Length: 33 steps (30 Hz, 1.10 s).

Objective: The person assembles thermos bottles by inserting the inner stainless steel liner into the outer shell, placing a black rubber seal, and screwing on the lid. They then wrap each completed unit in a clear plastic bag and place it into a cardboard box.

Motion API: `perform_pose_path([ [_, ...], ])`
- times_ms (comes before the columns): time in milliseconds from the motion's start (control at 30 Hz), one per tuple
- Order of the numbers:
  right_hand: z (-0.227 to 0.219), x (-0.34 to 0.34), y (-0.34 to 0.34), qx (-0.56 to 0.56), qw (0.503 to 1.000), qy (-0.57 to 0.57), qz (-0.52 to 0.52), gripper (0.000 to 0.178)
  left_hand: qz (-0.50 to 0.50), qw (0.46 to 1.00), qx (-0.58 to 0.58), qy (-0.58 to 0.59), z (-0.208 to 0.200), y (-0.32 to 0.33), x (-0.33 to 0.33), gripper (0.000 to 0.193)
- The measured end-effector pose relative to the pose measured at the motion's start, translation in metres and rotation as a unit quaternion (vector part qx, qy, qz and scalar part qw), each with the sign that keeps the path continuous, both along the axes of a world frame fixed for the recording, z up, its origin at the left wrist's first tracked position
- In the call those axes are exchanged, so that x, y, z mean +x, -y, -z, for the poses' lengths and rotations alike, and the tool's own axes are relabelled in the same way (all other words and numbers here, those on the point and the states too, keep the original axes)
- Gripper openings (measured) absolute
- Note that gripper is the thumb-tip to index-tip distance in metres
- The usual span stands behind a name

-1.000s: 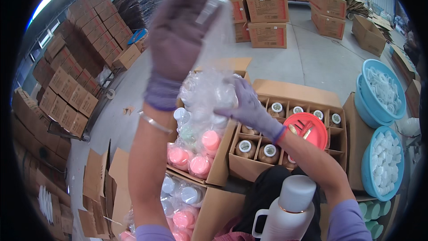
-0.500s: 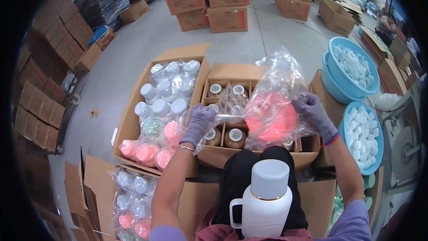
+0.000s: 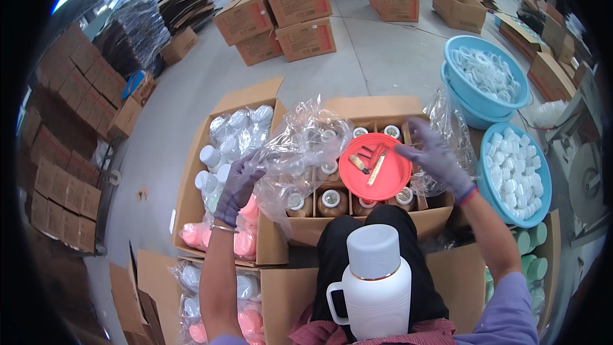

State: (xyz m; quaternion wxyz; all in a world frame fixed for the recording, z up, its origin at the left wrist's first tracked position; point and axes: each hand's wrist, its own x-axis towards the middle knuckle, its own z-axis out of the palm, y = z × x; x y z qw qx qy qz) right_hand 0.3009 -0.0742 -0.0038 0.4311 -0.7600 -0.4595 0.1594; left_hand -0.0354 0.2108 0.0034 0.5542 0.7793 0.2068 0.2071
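Plastic bag [image 3: 303, 147] in the left hand [image 3: 241, 182], right hand [image 3: 434, 156] spread

The left hand is closed on the bag, above the right side of the left carton [image 3: 273, 246]; the bag trails over the bottle box [image 3: 308, 232]. The right hand, fingers apart, is just right of a red lid [image 3: 394, 174], between it and a blue basin [image 3: 527, 222]. Grey floor [image 3: 396, 57] stretches beyond the bottle box's far edge

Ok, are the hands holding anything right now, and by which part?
The left hand holds a clear plastic bag by its left edge. The right hand is open by the red tray, apparently holding nothing.
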Motion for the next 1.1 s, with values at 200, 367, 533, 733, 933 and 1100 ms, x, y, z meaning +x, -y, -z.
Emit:
perform_pose_path([
  [200, 0.010, -0.066, -0.061, 0.019, 0.786, -0.588, -0.191, 0.040, 0.075, 0.929, 0.284, -0.226, -0.049, 0.063, -0.008, 0.096],
  [367, -0.001, -0.098, -0.075, 0.253, 0.881, -0.344, -0.204, 0.017, 0.120, 0.973, -0.183, -0.074, -0.086, 0.111, -0.030, 0.103],
  [533, -0.015, -0.116, -0.030, 0.254, 0.863, -0.363, -0.241, 0.012, -0.026, 0.933, 0.358, -0.006, -0.009, 0.116, 0.046, 0.044],
  [733, 0.064, -0.051, 0.061, 0.098, 0.987, 0.121, 0.043, 0.009, -0.093, 0.945, -0.248, 0.191, 0.062, 0.159, 0.042, 0.035],
  [933, 0.031, -0.159, 0.169, 0.255, 0.965, 0.038, -0.046, 0.011, -0.222, 0.949, -0.171, 0.143, 0.075, 0.299, -0.044, 0.050],
  [1100, 0.102, -0.211, 0.277, 0.038, 0.952, 0.195, -0.234, 0.019, -0.151, 0.986, -0.066, -0.018, 0.074, 0.370, -0.127, 0.039],
])
